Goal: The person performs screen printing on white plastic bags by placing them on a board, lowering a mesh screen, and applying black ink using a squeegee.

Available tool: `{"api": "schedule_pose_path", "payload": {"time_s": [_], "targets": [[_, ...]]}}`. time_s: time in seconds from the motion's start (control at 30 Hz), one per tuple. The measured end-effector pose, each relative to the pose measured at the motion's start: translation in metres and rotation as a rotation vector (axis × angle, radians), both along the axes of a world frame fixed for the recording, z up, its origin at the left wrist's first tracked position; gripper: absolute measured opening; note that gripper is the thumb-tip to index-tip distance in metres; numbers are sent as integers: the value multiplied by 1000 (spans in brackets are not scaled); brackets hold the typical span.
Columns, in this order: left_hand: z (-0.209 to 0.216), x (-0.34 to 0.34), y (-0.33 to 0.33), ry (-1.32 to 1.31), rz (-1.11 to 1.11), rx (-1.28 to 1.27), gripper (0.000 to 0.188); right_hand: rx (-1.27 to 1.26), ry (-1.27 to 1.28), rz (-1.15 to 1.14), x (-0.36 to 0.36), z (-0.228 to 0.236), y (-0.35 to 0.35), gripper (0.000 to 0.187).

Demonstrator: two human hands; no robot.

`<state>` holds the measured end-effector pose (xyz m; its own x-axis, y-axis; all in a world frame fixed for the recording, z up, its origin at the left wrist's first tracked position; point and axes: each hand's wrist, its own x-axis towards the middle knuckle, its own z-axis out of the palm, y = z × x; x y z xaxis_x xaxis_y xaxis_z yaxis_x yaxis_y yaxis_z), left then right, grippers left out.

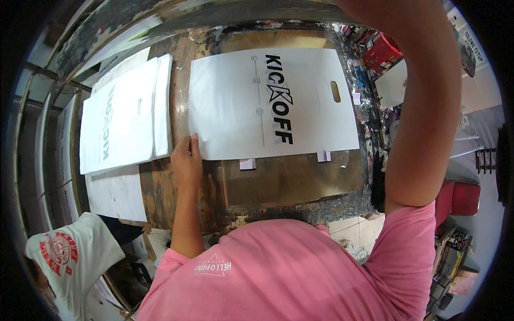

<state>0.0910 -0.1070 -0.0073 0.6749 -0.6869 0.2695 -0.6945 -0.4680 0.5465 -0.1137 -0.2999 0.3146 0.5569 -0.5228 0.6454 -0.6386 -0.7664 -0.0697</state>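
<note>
A white plastic bag (230,107) with a die-cut handle hole and black print lies flat on the brownish board of the worktable. My left hand (187,151) is at its near left corner, thumb and fingers closed on the bag's edge. Left of that hand sits a thick stack of similar white printed bags (128,123). My right arm (428,107) is raised and stretches forward past the table's right side. Its hand lies beyond the top of the picture, so its fingers are hidden.
A long frame edge (278,24) spans the far side above the table. Small pale tabs (247,164) stick out along the bag's near edge. A red container (381,53) stands among clutter at the far right. Another person in a white shirt (75,257) is at the lower left.
</note>
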Motion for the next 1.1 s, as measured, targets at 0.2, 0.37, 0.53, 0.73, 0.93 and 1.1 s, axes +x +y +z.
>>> {"api": "schedule_pose_path", "payload": {"time_s": [0.2,0.37,0.53,0.73,0.93,1.1], "targets": [[35,2,-35,62,-73,-261,42,73,102,-76,-3,19,10,43],[100,0,-48,368,-23,-457,39,320,202,-3,0,24,2,44],[76,40,-4,660,165,-547,30,71,127,127,-10,-2,-19,43],[79,157,73,782,249,-504,23,117,45,93,-4,5,-13,40],[94,317,198,746,399,-400,27,-141,94,152,-13,-8,-66,43],[91,401,259,698,535,-329,26,-237,198,167,-18,-12,-69,65]]}}
